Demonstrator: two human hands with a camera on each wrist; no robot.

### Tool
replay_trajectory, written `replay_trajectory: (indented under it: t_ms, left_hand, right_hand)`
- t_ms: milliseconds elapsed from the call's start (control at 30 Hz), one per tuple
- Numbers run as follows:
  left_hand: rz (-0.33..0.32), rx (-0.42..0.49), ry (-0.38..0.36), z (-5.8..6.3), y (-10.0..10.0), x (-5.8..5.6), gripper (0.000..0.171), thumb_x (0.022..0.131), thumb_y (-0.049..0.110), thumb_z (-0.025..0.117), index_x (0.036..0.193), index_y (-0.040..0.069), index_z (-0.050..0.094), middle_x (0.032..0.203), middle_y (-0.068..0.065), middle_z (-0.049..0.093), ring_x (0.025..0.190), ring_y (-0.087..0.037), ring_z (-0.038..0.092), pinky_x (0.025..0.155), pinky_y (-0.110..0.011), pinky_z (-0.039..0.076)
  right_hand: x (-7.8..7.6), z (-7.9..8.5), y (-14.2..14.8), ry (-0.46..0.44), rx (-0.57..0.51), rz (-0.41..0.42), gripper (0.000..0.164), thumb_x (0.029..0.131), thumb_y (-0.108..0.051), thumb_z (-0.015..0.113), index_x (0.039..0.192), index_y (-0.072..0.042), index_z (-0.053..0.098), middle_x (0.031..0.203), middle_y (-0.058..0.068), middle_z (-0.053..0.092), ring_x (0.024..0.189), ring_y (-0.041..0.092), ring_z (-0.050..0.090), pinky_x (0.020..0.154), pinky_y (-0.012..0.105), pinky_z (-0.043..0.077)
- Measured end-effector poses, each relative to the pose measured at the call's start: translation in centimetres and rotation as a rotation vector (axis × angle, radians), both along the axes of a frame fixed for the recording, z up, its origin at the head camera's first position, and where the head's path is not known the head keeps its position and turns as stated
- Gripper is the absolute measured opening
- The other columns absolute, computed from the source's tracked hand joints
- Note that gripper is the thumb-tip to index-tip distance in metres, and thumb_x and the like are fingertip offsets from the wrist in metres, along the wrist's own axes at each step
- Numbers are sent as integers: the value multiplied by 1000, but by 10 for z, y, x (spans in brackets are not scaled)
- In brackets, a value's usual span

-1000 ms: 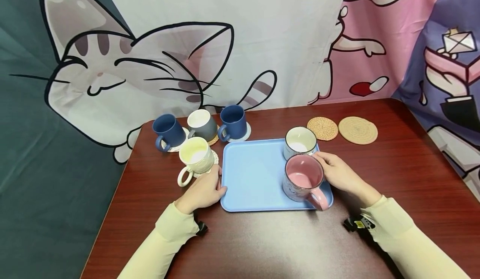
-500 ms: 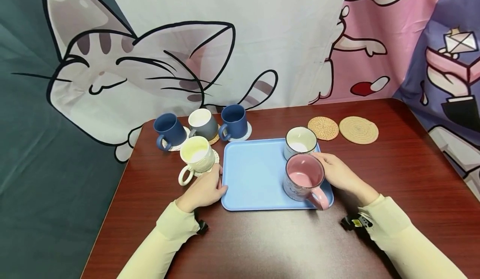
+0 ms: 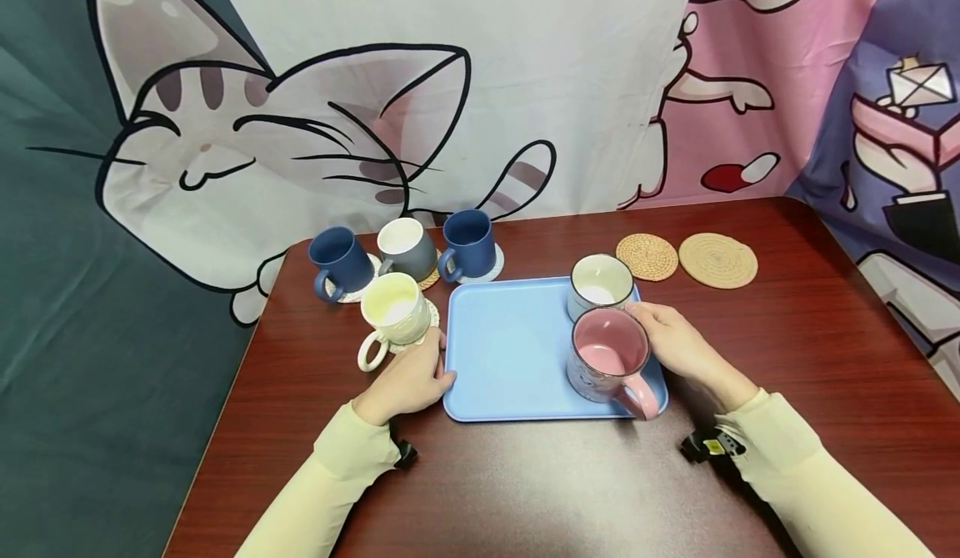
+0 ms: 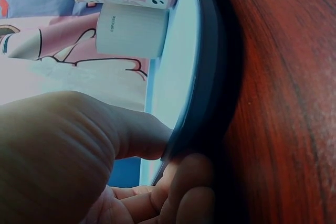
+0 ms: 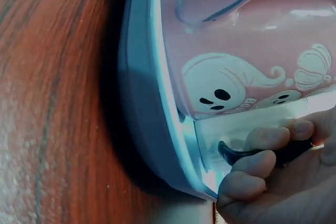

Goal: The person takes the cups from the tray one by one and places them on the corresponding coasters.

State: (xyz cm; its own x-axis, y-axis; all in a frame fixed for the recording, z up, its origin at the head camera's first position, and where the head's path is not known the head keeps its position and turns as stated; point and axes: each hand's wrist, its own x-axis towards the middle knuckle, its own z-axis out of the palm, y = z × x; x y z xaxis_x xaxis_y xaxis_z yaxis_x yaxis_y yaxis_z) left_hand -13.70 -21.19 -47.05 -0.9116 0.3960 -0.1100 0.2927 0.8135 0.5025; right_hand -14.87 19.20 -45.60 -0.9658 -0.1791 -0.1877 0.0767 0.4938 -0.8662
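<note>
In the head view, my left hand (image 3: 408, 377) holds the left side of a light blue tray (image 3: 510, 349). The left wrist view shows the thumb (image 4: 149, 135) over the rim and curled fingers (image 4: 191, 182) under it. My right hand (image 3: 678, 343) is at the tray's right side, behind a pink mug (image 3: 609, 354) whose handle points to the front. In the right wrist view, its fingers (image 5: 254, 163) curl about the dark-edged handle (image 5: 239, 154) of a white mug (image 3: 600, 287). Both mugs stand upright at the tray's right end; the right fingertips are hidden in the head view.
Left of the tray, a cream mug (image 3: 393, 312) stands near my left hand. Behind it are two blue mugs (image 3: 341, 259) and a grey mug (image 3: 407, 248), on coasters. Two round woven coasters (image 3: 717, 260) lie at the back right. A printed cloth (image 3: 585, 82) hangs behind the table.
</note>
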Motion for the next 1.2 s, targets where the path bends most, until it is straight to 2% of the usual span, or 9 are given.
replay_trajectory:
  t_ms: [133,300,500,633,767,900,1000,1133,1200]
  left_hand:
    - [2,-4,1,0,0,0,38,90,18,75,116,4,51,69,9,53,59,-4,49,63,-24,43]
    - [-1,-2,3,-1,0,0,37,90,16,74,116,3,51,70,8,53,60,-3,48,63,-24,43]
    - [-12,4,3,-1,-1,0,35,91,15,73,116,3,51,70,8,52,61,-3,48,63,-23,42]
    - [-15,6,8,0,-1,0,35,91,15,73,115,3,51,70,8,53,61,-3,48,63,-24,42]
    - [-11,1,7,0,0,0,35,90,15,73,115,3,51,70,8,53,61,-4,48,64,-24,42]
    - [-5,-4,-3,0,0,0,36,91,16,73,115,4,50,70,8,53,60,-4,48,63,-24,42]
    - [-2,-11,-11,-1,0,0,37,91,17,73,116,4,50,70,8,53,60,-4,49,63,-24,43]
    - [-4,-16,-14,-1,0,0,38,91,19,74,117,4,50,71,9,53,60,-4,49,64,-24,43]
    - [-6,-14,-11,-1,-1,0,38,91,19,74,116,4,50,71,9,53,60,-4,49,64,-24,43]
  right_hand:
    - [-1,0,0,-6,-6,-11,54,112,-42,37,137,-4,65,133,16,69,109,-13,53,106,28,42]
    - [-3,-2,2,-5,-14,-21,54,112,-43,37,135,-4,67,131,15,69,108,-12,53,101,19,42]
    - [-4,-4,4,3,-9,-30,53,112,-43,37,131,-4,68,128,13,69,107,-10,53,99,18,41]
    - [-4,-4,4,-2,-45,-35,51,112,-40,39,127,-1,68,111,5,71,99,-5,56,90,17,45]
    - [-5,-4,4,-49,-157,-36,44,112,-37,40,114,-1,66,86,-7,65,82,1,58,74,22,51]
    - [-7,-4,4,-81,-230,-41,44,112,-36,40,84,-5,53,67,-9,45,62,4,45,58,25,41]
    - [-10,-3,6,-60,-253,-39,49,113,-35,40,75,-4,38,63,-6,34,55,8,33,51,29,31]
    - [-16,2,10,-15,-286,-30,50,113,-32,38,75,1,34,66,-4,35,55,11,31,50,31,28]
    - [-19,5,13,-12,-295,-33,49,113,-32,38,75,0,34,68,-4,35,56,13,31,51,33,28]
